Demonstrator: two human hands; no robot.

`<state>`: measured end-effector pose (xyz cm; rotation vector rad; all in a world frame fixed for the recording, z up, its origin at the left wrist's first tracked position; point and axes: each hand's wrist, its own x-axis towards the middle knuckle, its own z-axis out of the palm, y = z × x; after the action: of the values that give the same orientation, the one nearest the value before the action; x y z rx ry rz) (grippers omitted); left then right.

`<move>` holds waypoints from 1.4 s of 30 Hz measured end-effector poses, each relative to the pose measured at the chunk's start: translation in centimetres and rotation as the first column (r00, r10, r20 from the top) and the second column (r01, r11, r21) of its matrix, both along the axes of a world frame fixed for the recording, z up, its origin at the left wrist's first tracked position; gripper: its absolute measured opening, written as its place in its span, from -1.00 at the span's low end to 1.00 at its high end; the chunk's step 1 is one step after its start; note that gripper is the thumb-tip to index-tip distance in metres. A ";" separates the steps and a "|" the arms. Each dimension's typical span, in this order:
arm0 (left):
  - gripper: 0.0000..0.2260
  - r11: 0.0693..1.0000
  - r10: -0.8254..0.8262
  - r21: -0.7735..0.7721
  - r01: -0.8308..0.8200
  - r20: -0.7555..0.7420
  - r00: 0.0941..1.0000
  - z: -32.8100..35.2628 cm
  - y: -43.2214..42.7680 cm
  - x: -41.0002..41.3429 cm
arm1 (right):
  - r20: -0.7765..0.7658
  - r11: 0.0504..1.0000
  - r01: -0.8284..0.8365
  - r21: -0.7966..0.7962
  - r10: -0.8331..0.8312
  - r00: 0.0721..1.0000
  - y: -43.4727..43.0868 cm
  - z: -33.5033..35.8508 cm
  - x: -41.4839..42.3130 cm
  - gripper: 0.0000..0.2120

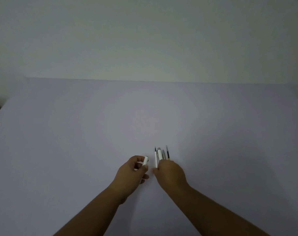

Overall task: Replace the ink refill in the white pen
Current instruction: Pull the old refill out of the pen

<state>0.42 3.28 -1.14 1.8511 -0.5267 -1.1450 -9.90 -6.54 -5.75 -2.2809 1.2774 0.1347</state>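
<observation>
My left hand (136,174) grips a short white pen barrel piece (145,160), whose open end points up and away. Just right of it, several slim parts lie side by side on the table: a thin white refill with a dark tip (156,158), a white pen half with a silver end (159,154), a grey pointed piece (163,155) and a dark-tipped refill with a yellow band (167,153). My right hand (170,172) covers their near ends with curled fingers. Its hold on any of them is hidden.
A wide pale table (93,133) runs to a far edge against a plain wall (144,40). Both bare forearms come in from the bottom of the view. A dark strip shows past the table's left edge.
</observation>
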 end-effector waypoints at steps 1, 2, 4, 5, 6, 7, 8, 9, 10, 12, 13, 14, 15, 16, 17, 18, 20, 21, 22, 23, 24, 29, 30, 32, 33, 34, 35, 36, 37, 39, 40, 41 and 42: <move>-0.86 1.000 -0.004 0.007 0.004 0.007 1.000 -0.1 0.2 0.0 | -0.008 1.000 0.015 -0.012 -0.015 1.000 0.2 -0.3 0.2 -0.70; -0.85 1.000 -0.007 0.015 0.007 0.014 1.000 -0.2 0.3 0.1 | -0.013 1.000 0.026 -0.013 -0.026 1.000 0.4 -0.5 0.4 -0.71; -0.86 1.000 -0.009 0.030 0.008 0.029 1.000 -0.4 0.7 0.2 | -0.022 0.999 0.043 -0.002 -0.043 0.999 0.8 -0.8 0.7 -0.74; -0.88 0.999 -0.008 0.040 0.006 0.038 0.999 -0.6 0.9 0.3 | -0.025 0.998 0.056 0.008 -0.056 0.998 1.0 -0.8 0.8 -0.76; -0.89 0.999 -0.008 0.052 0.006 0.046 0.999 -0.7 1.1 0.4 | -0.028 0.997 0.071 0.017 -0.070 0.997 1.1 -0.8 0.9 -0.77; -0.89 0.998 -0.012 0.064 0.008 0.053 0.999 -0.8 1.3 0.5 | -0.031 0.996 0.083 0.027 -0.082 0.996 1.2 -0.8 0.8 -0.77; -0.89 0.997 -0.017 0.075 0.012 0.057 0.998 -1.0 1.5 0.6 | -0.032 0.995 0.090 0.040 -0.088 0.996 1.3 -0.6 0.7 -0.78; -0.88 0.996 -0.023 0.084 0.018 0.063 0.998 -1.0 1.7 0.6 | -0.030 0.994 0.090 0.058 -0.089 0.996 1.2 -0.4 0.5 -0.78; -0.88 0.995 -0.033 0.095 0.026 0.073 0.997 -1.1 1.9 0.7 | -0.015 0.993 0.087 0.078 -0.086 0.996 1.2 -0.1 0.4 -0.77; -0.88 0.992 -0.061 0.116 0.048 0.113 0.992 -1.2 2.2 0.9 | 0.092 0.983 0.109 0.146 -0.124 0.988 1.1 0.6 0.1 -0.80; -0.89 0.990 -0.080 0.125 0.062 0.139 0.987 -1.3 2.3 0.9 | 0.172 0.968 0.139 0.209 -0.177 0.969 1.0 0.9 0.1 -0.82; -0.90 0.988 -0.101 0.135 0.078 0.166 0.981 -1.3 2.4 1.0 | 0.249 0.946 0.171 0.277 -0.243 0.938 1.0 1.4 0.1 -0.84; -0.91 0.985 -0.120 0.144 0.093 0.191 0.974 -1.3 2.4 1.0 | 0.316 0.916 0.199 0.347 -0.314 0.895 0.9 1.9 0.0 -0.84; -0.91 0.983 -0.136 0.151 0.105 0.213 0.967 -1.3 2.4 1.0 | 0.370 0.877 0.216 0.428 -0.389 0.844 0.8 2.3 0.0 -0.86; -0.91 0.981 -0.152 0.157 0.116 0.234 0.960 -1.2 2.4 1.0 | 0.410 0.831 0.221 0.511 -0.461 0.787 0.7 2.6 -0.1 -0.87; -0.90 0.979 -0.165 0.161 0.127 0.253 0.953 -1.2 2.3 1.0 | 0.437 0.787 0.215 0.578 -0.521 0.733 0.6 2.9 -0.2 -0.87; -0.90 0.978 -0.179 0.158 0.139 0.277 0.944 -1.0 2.0 0.9 | 0.462 0.731 0.190 0.656 -0.587 0.665 0.4 3.3 -0.3 -0.86; -0.90 0.978 -0.182 0.155 0.143 0.282 0.942 -0.9 1.9 0.9 | 0.465 0.714 0.177 0.677 -0.602 0.649 0.4 3.5 -0.3 -0.86; -0.90 0.978 -0.186 0.151 0.147 0.287 0.940 -0.8 1.8 0.8 | 0.465 0.703 0.167 0.692 -0.610 0.641 0.4 3.5 -0.4 -0.86; -0.89 0.978 -0.188 0.144 0.151 0.291 0.938 -0.7 1.6 0.7 | 0.464 0.697 0.160 0.699 -0.613 0.639 0.5 3.6 -0.5 -0.87; -0.88 0.979 -0.187 0.135 0.153 0.293 0.938 -0.6 1.5 0.7 | 0.466 0.699 0.154 0.699 -0.608 0.643 0.5 3.6 -0.6 -0.87; -0.84 0.983 -0.179 0.093 0.158 0.293 0.939 0.0 0.9 0.2 | 0.523 0.775 0.096 0.624 -0.506 0.686 0.7 3.9 -1.3 -0.86; -0.84 0.983 -0.181 0.085 0.163 0.296 0.938 0.1 0.9 0.2 | 0.543 0.782 0.087 0.617 -0.503 0.672 0.6 4.0 -1.3 -0.88; -0.86 0.983 -0.181 0.070 0.168 0.300 0.937 0.2 0.8 0.1 | 0.576 0.759 0.097 0.644 -0.564 0.591 0.5 4.3 -1.4 -0.91; -0.87 0.984 -0.180 0.065 0.168 0.302 0.936 0.3 0.7 0.0 | 0.587 0.738 0.110 0.666 -0.609 0.533 0.3 4.5 -1.4 -0.90; -0.87 0.983 -0.182 0.062 0.171 0.305 0.935 0.4 0.6 -0.1 | 0.600 0.722 0.117 0.682 -0.644 0.475 0.1 4.7 -1.4 -0.87; -0.86 0.982 -0.186 0.061 0.176 0.309 0.933 0.4 0.5 -0.1 | 0.620 0.724 0.117 0.680 -0.653 0.436 -0.1 4.8 -1.4 -0.84; -0.84 0.981 -0.192 0.059 0.183 0.312 0.930 0.5 0.4 -0.2 | 0.641 0.743 0.113 0.660 -0.635 0.431 -0.2 5.0 -1.5 -0.80; -0.84 0.980 -0.197 0.056 0.189 0.315 0.928 0.5 0.4 -0.4 | 0.657 0.773 0.106 0.626 -0.596 0.463 -0.3 5.2 -1.4 -0.78; -0.84 0.980 -0.200 0.048 0.195 0.319 0.927 0.7 0.2 -0.5 | 0.649 0.835 0.064 0.547 -0.471 0.598 -0.4 5.2 -1.5 -0.78; -0.85 0.980 -0.196 0.044 0.192 0.316 0.928 0.7 0.2 -0.5 | 0.633 0.850 0.030 0.527 -0.415 0.654 -0.4 5.0 -1.6 -0.80; -0.86 0.982 -0.190 0.044 0.186 0.310 0.932 0.7 0.2 -0.5 | 0.618 0.845 0.012 0.534 -0.400 0.677 -0.5 4.8 -1.8 -0.80; -0.87 0.983 -0.183 0.047 0.177 0.301 0.936 0.8 0.2 -0.4 | 0.598 0.821 0.035 0.570 -0.443 0.668 -0.8 4.7 -1.9 -0.78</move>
<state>0.02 3.44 -0.36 2.0430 -0.8788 -0.9863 -11.81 -7.34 -1.09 -1.4172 0.9455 -0.4328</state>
